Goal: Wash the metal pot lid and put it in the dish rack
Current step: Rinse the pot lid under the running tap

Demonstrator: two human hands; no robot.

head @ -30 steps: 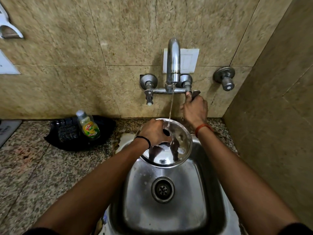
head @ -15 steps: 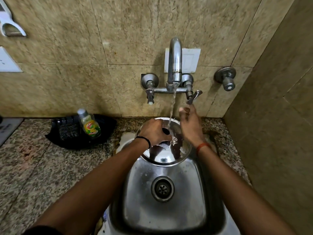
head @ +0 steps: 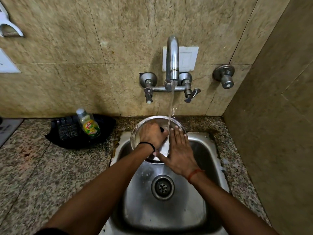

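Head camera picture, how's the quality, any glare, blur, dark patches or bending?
Head view: sharp overall, with slight motion softness on the water stream; wide-angle bending curves the wall tile lines and counter edges; bright reflections on the faucet and sink; corners and forearms fall dark; both hands, left hand and right hand, hide most of the metal pot lid.

Over the sink's far edge, the left hand grips the metal pot lid's knob while the right hand lies flat on it under the tap's running water.
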